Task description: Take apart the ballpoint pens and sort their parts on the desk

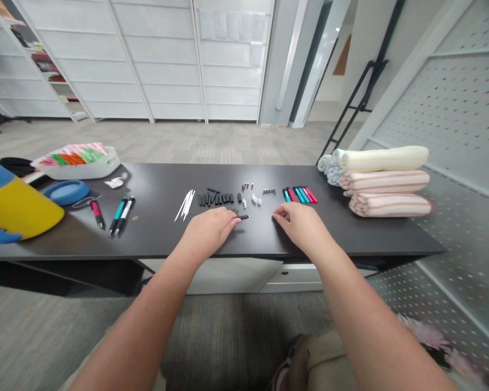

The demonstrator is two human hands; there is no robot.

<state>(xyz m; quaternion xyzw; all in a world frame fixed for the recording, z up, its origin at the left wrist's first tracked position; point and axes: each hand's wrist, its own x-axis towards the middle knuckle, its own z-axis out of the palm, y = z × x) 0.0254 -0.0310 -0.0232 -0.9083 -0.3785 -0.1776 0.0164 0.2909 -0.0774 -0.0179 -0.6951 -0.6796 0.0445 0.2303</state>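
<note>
My left hand [209,231] rests on the black table [158,239] with its fingers closed on a small black pen part [244,217] whose tip points right. My right hand [301,224] lies beside it, fingers curled and pinched at the table surface; what they hold, if anything, is hidden. Just beyond the hands lie white refills [185,205], a row of black pen pieces [215,199], small white and grey bits [256,200] and a row of teal and pink pen barrels [300,195].
Three assembled pens [116,214] lie at the left near a blue lid [66,191] and a white tub of coloured items [76,161]. A yellow and blue container [16,209] stands at the far left. Rolled towels [385,182] are stacked at the right end.
</note>
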